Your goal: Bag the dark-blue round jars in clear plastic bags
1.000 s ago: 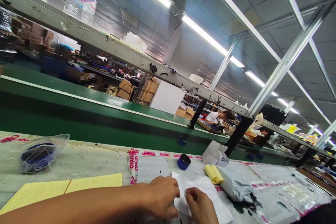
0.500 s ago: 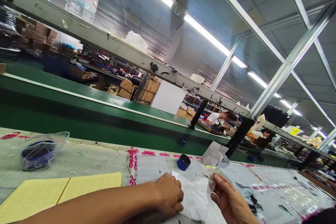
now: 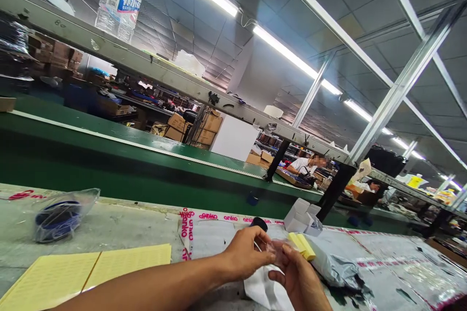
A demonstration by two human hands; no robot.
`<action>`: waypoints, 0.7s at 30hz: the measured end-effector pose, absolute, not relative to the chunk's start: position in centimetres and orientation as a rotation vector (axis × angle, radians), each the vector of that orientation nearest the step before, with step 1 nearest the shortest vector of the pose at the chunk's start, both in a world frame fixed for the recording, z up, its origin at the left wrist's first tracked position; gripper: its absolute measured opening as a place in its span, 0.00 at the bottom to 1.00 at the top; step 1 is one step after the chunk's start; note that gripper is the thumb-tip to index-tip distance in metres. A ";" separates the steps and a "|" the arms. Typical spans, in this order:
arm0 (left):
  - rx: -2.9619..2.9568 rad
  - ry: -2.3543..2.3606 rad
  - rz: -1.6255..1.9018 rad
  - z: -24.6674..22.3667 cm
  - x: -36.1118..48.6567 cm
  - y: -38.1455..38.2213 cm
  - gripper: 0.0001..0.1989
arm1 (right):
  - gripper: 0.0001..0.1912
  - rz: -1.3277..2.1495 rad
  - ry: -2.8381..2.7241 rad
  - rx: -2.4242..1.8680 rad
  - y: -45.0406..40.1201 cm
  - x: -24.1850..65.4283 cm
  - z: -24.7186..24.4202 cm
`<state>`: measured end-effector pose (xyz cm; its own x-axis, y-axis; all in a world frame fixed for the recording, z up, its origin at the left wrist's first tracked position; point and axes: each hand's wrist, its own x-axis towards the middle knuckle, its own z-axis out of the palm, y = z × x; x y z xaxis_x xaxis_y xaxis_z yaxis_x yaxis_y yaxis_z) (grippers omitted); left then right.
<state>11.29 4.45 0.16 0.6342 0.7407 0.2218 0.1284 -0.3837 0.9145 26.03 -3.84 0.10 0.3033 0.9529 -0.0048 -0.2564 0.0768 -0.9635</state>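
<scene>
Left hand [image 3: 243,251]: I see it reaching in from the near left, thumb and fingertips pinching the left edge of the clear plastic film.
Right hand [image 3: 301,269]: in from the near right, thumb and forefinger pinching the film's right side; the other fingers curl toward the palm.
Clear plastic film [image 3: 276,250]: stretched between both sets of fingertips, right of centre at the near side; I cannot tell whether it is a bag or a loose piece.
Thin white sheet [image 3: 260,289]: creased on the workbench [image 3: 138,226], on the near side of the film, partly covered by the hands.
Dark round container [image 3: 259,224]: just beyond the left fingers, its near part hidden from me.
Yellow folded paper [image 3: 302,246]: just right of the film, on its far side.
Grey-white plastic parcel [image 3: 333,262]: right of the yellow fold, lying close to it.
White carton [image 3: 299,215]: far side of the yellow fold, flaps open.
Yellow sheets [image 3: 54,272]: near left, by the forearm.
Bagged blue ring [image 3: 58,218]: farther left, wrapped in clear plastic.
Green conveyor [image 3: 164,155]: runs along the bench's far side.
Co-worker [image 3: 302,165]: far right, in a white top, leaning forward.
</scene>
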 end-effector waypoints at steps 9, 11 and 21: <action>1.904 0.728 0.881 -1.0 10.7 4.5 0.14 | 0.30 0.905 -0.821 -1.430 -3.6 25.0 0.7; 1.897 0.730 0.877 -0.9 10.4 4.7 0.14 | 0.29 0.860 -0.834 -1.425 -3.6 25.1 0.5; 1.682 0.539 0.757 1.5 9.9 5.7 0.15 | 0.29 0.755 -0.968 -1.466 -2.9 25.0 -0.3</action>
